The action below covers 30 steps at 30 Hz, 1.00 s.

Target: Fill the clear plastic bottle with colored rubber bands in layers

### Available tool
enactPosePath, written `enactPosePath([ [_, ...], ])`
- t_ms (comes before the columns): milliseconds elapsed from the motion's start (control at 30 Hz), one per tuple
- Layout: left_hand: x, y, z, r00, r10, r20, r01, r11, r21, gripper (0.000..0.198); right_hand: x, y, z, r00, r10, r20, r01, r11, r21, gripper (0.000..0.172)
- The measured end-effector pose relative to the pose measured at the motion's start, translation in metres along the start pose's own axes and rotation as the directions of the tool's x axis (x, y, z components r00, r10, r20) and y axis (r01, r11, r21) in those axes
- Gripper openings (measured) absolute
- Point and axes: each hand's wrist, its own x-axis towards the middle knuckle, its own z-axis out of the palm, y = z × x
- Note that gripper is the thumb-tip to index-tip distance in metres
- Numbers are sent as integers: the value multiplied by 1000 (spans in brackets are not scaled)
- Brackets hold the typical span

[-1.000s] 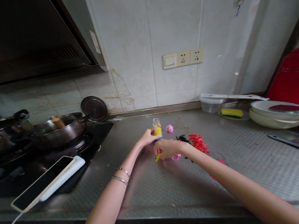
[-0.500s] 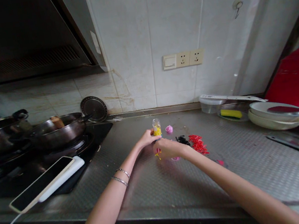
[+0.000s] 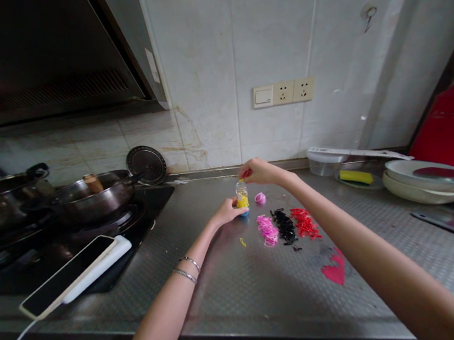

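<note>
A small clear jar (image 3: pixel 241 194) partly filled with yellow bands stands on the steel counter (image 3: pixel 270 288). My left hand (image 3: pixel 227 212) is closed round its base. My right hand (image 3: pixel 258 171) hovers just above the jar's mouth, fingers pinched on something small I cannot make out. To the right of the jar lie a pink lid (image 3: pixel 260 198) and three little heaps of bands: pink (image 3: pixel 267 229), black (image 3: pixel 284 225) and red (image 3: pixel 304 222). One loose yellow band (image 3: pixel 242 242) lies in front of the jar.
A phone on a white power bank (image 3: pixel 70 277) rests on the stove edge, its cables hanging off the front. Pans (image 3: pixel 86 196) sit on the hob at the left. Stacked plates (image 3: pixel 419 175) and a yellow sponge (image 3: pixel 355 177) stand at the right. A red mark (image 3: pixel 335 271) shows on the counter.
My right hand has risen from the counter beside the heaps to above the jar's mouth, uncovering the pink and black heaps. My left hand has stayed on the jar.
</note>
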Motion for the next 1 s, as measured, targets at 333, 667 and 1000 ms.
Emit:
enactPosePath([
  [333,1,2,1,1000,-16,-8,16,1000,-5,33,16,7,10,998,19,59,-15,998,-67,30],
  [667,2,0,1,1000,-16,-14,16,1000,24,34,5,11,6,1000,12,-3,-12,999,43,29],
  [1000,-2,8,0,1000,25,-4,-25,999,21,22,-43,-18,46,971,-122,207,94,986,139,21],
])
